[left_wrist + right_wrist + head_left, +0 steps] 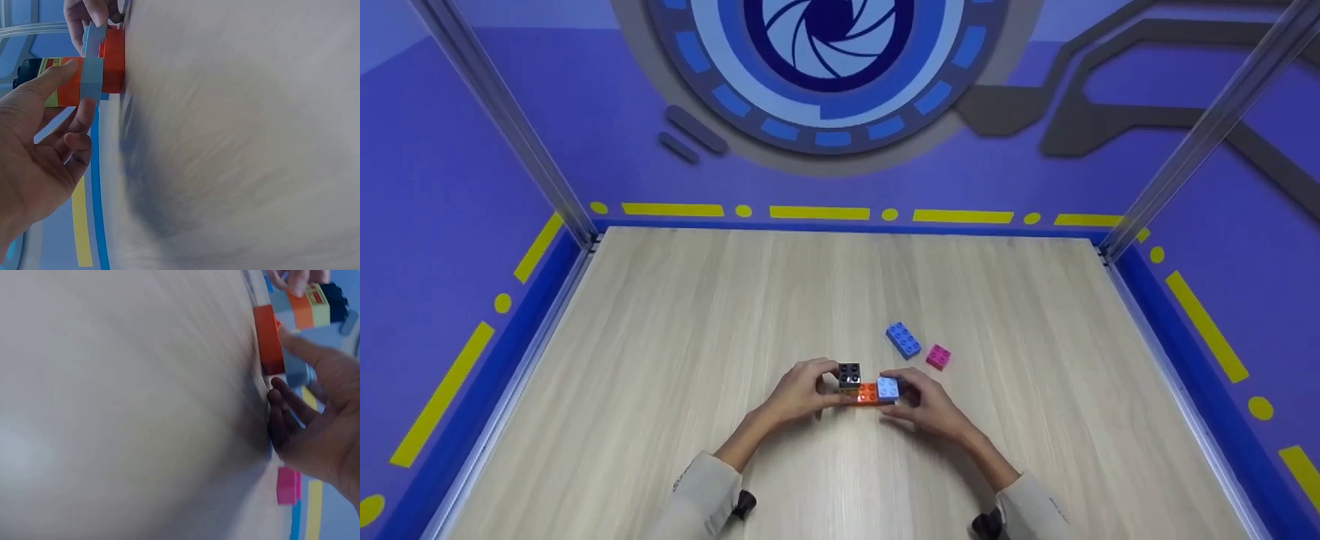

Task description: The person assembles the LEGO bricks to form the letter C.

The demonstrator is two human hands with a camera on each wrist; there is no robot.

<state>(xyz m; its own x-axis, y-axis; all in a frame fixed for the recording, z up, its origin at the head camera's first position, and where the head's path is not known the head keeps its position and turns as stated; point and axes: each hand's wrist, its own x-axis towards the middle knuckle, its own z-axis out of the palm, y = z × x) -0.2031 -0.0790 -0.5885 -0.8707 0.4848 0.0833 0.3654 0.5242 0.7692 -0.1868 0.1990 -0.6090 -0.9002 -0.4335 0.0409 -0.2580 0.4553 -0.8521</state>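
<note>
An orange-red brick (pixel 867 393) lies lowest on the table, its studs showing mid-length. On its left end rises a stack topped by a black brick (pixel 849 374); the left wrist view shows light blue, orange (pixel 70 84) and yellow-green layers under the black one. My left hand (pixel 804 390) grips this stack between thumb and fingers. A light blue brick (pixel 887 388) sits on the right end of the orange-red brick. My right hand (pixel 930 405) pinches that light blue brick, its thumb on the near side in the right wrist view (pixel 296 377).
Behind the right hand lie a blue brick (pixel 903 340) and, to its right, a small pink brick (pixel 938 357). The wooden table (pixel 697 300) is bounded by purple-blue panels (pixel 840 225) with metal posts at the back corners.
</note>
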